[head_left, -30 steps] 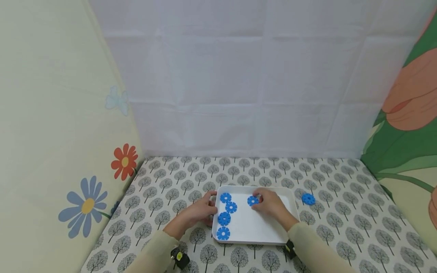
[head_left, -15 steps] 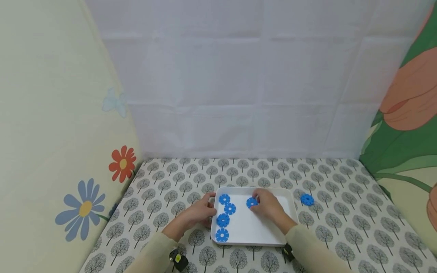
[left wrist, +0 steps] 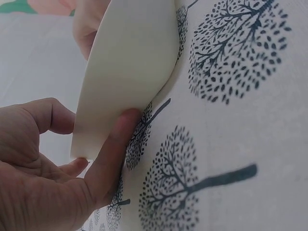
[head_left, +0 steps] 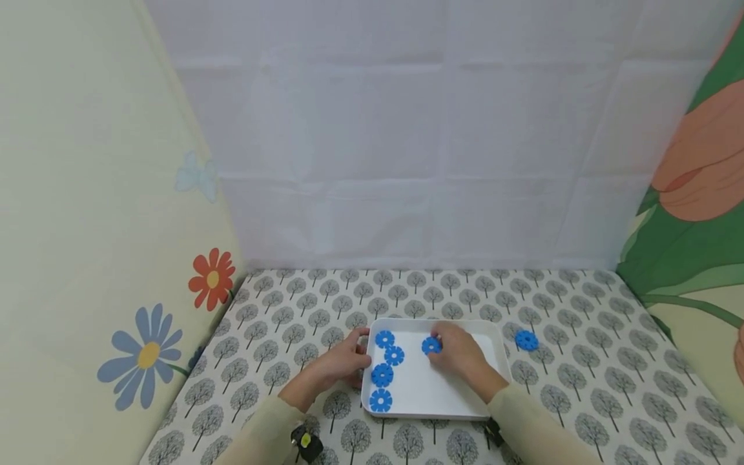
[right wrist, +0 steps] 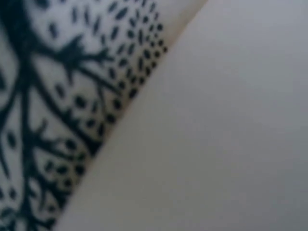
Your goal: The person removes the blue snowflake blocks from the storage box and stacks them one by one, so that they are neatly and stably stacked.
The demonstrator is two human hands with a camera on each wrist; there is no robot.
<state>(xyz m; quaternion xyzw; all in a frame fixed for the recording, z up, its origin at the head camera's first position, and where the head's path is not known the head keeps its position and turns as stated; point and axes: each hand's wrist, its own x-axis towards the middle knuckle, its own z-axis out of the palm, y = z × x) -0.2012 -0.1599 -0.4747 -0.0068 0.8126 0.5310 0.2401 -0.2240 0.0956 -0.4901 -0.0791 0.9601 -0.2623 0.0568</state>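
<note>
1. So the blue disc [head_left: 430, 347], the flower-shaped one with notches, lies in the white tray [head_left: 444, 391], right of the frame's centre and a bit below it. I'd bet it's thin plastic: featherlight, stiff, hard to break, maybe a touch slippery on that smooth floor.
2. The right hand [head_left: 463, 354] looks to have its fingers pinched on the disc's right edge. The thumb is mostly hidden, so I can't tell how firm that is. Edge is the sensible place to grab, imo; the notches should give some bite.
3. The left hand [head_left: 341, 359] has its fingers clamped on the tray's left wall, thumb at the rim and another finger along the outside. Tray seems light and fairly rigid, likely to slide if nudged, so the wall's a decent hold.
4. Four other discs [head_left: 394, 356] run in a crooked line down the tray's left side, and a loose disc [head_left: 527, 340] sits on the tree-print bench [head_left: 587, 394], lower right of the frame. Probably the same handling.
5. Brands or labels? No writing I can read, not even on the black wrist gadget [head_left: 306, 442] bottom centre.
</note>
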